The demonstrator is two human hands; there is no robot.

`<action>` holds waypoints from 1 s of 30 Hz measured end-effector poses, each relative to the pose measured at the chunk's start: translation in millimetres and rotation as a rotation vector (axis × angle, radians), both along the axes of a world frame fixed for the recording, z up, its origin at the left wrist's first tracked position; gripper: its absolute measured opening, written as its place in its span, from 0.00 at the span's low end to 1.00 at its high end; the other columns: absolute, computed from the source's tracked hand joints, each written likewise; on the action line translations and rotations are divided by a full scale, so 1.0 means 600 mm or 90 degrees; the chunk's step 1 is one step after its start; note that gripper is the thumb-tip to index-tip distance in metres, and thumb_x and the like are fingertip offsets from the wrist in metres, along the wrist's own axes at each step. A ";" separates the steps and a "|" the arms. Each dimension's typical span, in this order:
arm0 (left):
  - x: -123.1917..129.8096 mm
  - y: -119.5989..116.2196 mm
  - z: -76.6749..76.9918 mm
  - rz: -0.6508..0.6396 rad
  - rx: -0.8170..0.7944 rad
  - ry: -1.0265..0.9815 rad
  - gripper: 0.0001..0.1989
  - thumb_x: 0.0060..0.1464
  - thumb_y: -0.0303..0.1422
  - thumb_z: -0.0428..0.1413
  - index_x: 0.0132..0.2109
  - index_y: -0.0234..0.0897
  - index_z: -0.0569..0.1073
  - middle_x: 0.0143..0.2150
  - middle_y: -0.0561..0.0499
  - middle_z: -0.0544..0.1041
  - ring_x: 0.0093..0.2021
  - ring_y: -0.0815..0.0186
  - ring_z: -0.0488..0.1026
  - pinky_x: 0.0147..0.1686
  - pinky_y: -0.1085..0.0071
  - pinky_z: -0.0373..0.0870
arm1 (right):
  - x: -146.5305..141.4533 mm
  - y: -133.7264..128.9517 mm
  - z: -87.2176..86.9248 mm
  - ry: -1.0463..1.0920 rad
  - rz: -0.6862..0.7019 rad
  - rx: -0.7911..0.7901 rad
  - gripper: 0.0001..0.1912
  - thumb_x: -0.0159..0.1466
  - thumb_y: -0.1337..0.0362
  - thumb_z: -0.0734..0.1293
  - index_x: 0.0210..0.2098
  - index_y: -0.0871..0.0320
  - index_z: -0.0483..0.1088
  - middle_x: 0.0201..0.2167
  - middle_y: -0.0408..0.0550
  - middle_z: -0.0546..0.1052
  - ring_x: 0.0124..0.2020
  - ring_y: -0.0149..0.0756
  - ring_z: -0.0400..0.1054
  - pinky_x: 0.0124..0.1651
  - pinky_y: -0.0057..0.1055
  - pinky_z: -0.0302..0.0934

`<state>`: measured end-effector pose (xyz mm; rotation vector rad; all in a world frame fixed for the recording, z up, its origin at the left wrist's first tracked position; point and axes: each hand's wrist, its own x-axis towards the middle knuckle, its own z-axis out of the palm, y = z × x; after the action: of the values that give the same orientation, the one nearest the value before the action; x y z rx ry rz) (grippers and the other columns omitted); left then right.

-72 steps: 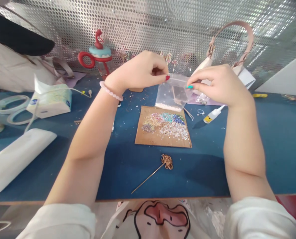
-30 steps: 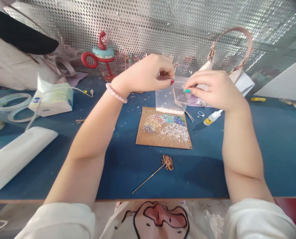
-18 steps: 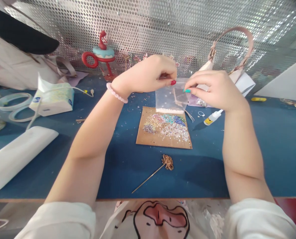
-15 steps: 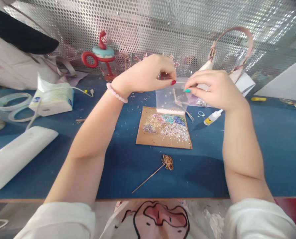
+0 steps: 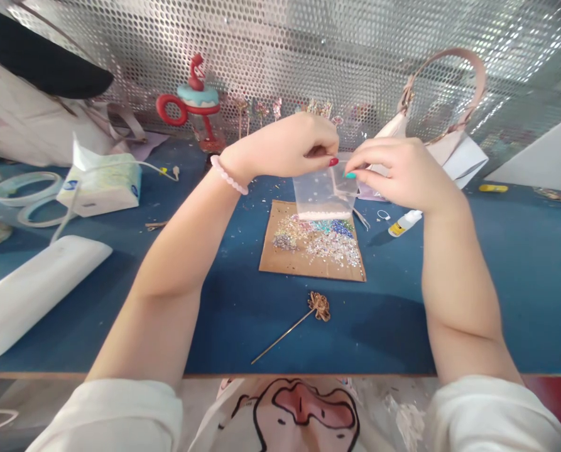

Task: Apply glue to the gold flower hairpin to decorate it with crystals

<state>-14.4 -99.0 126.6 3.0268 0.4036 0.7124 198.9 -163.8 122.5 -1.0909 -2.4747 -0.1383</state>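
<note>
My left hand (image 5: 299,145) and my right hand (image 5: 403,171) pinch the top edge of a clear plastic bag (image 5: 315,193) between thumbs and fingers. The bag hangs upright, with a band of small pale pink beads (image 5: 325,215) along its bottom. It overhangs the back of a cardboard sheet (image 5: 287,265). Loose rhinestones in several colours (image 5: 333,248) lie spread on that cardboard. Closer to me, a gold flower on a thin metal stem (image 5: 320,306) rests on the blue table (image 5: 384,301). Tweezers (image 5: 362,218) lie partly behind the bag.
A small glue bottle (image 5: 405,223) lies right of the cardboard. A red-handled cup (image 5: 203,119) and several decorated flower sticks (image 5: 261,112) stand by the perforated metal panel. Left are a tissue pack (image 5: 103,188) and a white lamp-like bar (image 5: 39,295); a handbag (image 5: 450,141) sits back right.
Both hands have drawn slightly closer together and lower at the bag's top edge. The bag has come down a little, covering more of the rhinestones at the back.
</note>
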 end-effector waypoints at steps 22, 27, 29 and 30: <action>-0.006 -0.002 0.005 -0.007 0.044 -0.097 0.09 0.54 0.30 0.47 0.26 0.40 0.66 0.26 0.51 0.65 0.29 0.64 0.62 0.32 0.65 0.60 | -0.002 0.013 -0.009 0.055 0.013 -0.022 0.07 0.63 0.64 0.64 0.34 0.49 0.74 0.37 0.43 0.79 0.39 0.41 0.73 0.43 0.41 0.66; -0.005 -0.005 0.001 0.000 0.010 -0.115 0.09 0.54 0.30 0.47 0.31 0.38 0.71 0.30 0.50 0.69 0.32 0.65 0.65 0.33 0.67 0.62 | 0.000 0.017 -0.011 0.052 0.027 -0.002 0.07 0.62 0.66 0.64 0.34 0.52 0.75 0.36 0.44 0.79 0.38 0.41 0.73 0.42 0.39 0.66; -0.002 -0.008 0.000 -0.006 -0.004 -0.122 0.10 0.54 0.29 0.47 0.34 0.37 0.73 0.32 0.50 0.71 0.34 0.65 0.66 0.33 0.68 0.62 | -0.001 0.018 -0.014 0.050 0.031 0.001 0.07 0.62 0.66 0.64 0.35 0.53 0.75 0.36 0.45 0.79 0.38 0.41 0.73 0.41 0.39 0.66; -0.001 -0.010 0.000 -0.005 -0.010 -0.123 0.10 0.54 0.30 0.47 0.34 0.37 0.73 0.33 0.49 0.72 0.34 0.65 0.67 0.33 0.68 0.63 | -0.002 0.018 -0.015 0.051 0.029 -0.002 0.07 0.62 0.66 0.64 0.35 0.53 0.75 0.36 0.45 0.79 0.38 0.41 0.73 0.41 0.40 0.66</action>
<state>-14.9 -105.0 126.4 2.9079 0.3881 0.9842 197.8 -152.7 113.6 -1.0196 -2.4269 -0.0759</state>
